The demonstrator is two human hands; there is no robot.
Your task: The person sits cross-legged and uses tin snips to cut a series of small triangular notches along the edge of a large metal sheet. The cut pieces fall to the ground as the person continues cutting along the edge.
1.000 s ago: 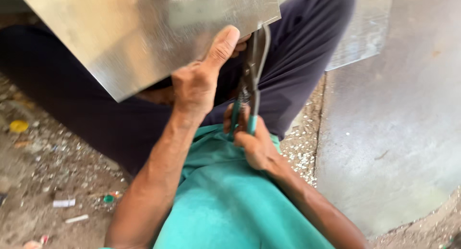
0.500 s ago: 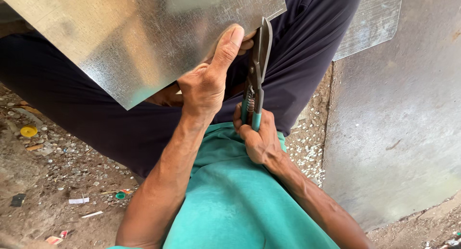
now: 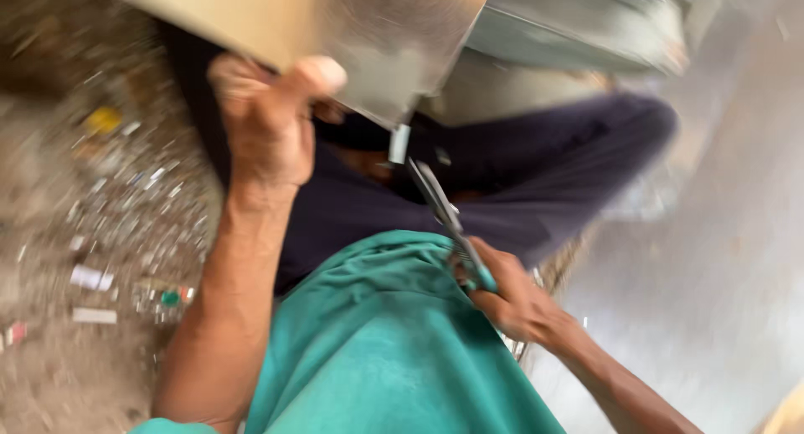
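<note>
The frame is blurred by motion. My left hand (image 3: 272, 124) grips the lower edge of a shiny metal sheet (image 3: 360, 24), thumb pressed on its face. My right hand (image 3: 511, 296) is closed around the green handles of metal snips (image 3: 440, 204), whose blades point up toward the sheet's bottom corner. A small cut sliver of metal (image 3: 400, 143) hangs at that corner, just above the blade tips. My green shirt (image 3: 385, 342) and dark trousers (image 3: 536, 174) fill the space below.
Large flat metal sheets (image 3: 712, 258) lie on the ground to the right, with more sheet metal (image 3: 578, 32) behind my knee. The dirt floor (image 3: 92, 233) at left is littered with small scraps and bits of rubbish.
The snips have dropped away from the sheet and now tilt leftward below its corner. The sheet has shifted up and right in view, and my left hand moved left along its edge.
</note>
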